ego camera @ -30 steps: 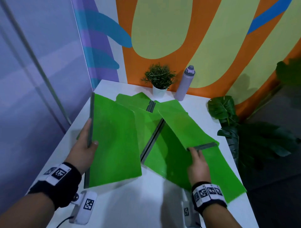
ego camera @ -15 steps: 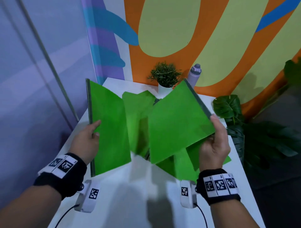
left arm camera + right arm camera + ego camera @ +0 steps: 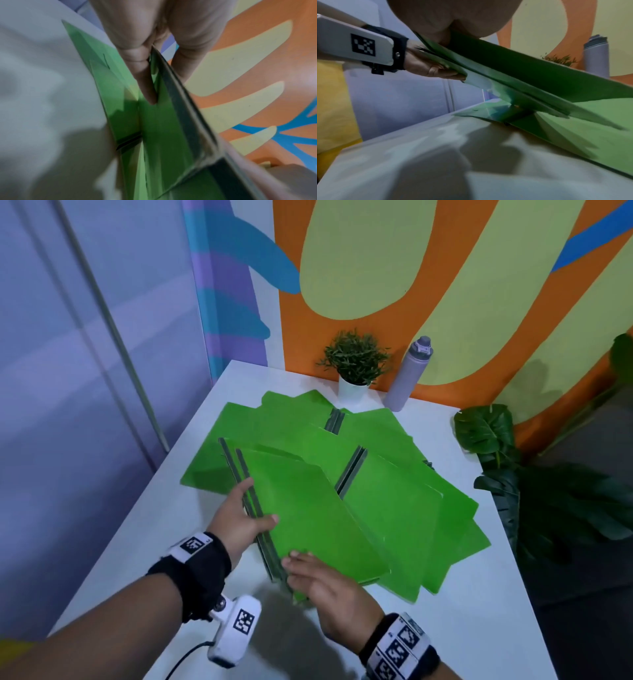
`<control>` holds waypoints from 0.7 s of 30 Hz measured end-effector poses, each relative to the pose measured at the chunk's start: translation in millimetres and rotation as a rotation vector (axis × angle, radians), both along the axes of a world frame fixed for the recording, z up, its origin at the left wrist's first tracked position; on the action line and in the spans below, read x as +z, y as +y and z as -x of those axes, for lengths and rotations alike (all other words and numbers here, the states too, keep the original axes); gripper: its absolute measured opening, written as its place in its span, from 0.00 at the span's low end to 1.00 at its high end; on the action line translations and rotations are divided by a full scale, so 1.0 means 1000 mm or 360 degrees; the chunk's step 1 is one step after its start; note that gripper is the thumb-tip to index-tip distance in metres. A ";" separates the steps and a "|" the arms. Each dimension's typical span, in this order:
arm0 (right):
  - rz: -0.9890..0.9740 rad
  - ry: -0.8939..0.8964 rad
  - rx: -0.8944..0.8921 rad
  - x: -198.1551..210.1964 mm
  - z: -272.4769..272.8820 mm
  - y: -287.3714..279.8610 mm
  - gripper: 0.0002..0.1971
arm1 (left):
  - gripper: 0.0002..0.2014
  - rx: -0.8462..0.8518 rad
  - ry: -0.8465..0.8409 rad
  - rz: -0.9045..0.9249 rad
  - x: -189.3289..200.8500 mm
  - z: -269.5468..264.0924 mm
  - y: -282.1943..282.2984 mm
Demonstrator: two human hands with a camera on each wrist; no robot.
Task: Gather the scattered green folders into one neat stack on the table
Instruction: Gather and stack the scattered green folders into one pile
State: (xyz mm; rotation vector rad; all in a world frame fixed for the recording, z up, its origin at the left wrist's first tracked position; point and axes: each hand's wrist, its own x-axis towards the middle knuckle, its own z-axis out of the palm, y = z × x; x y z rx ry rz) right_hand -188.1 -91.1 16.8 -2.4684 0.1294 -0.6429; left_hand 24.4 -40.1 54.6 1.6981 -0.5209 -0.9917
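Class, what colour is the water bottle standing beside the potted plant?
The bottle is pale purple-grey. It shows best in the head view.

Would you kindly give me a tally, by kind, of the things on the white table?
Green folders: at least 4 (overlaps hide the exact number)
Potted plant: 1
Bottle: 1
Total: at least 6

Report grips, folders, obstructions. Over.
Both busy: left grip pinches spines of held folders; right grip holds their near corner. Tilted over loose folders fanned on table. Far edge: potted plant, bottle, clear of grips.
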 end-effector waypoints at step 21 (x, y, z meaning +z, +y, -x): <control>-0.1818 0.0172 -0.1909 -0.003 0.097 -0.135 0.30 | 0.27 -0.0906 -0.0776 -0.0448 -0.039 0.051 -0.083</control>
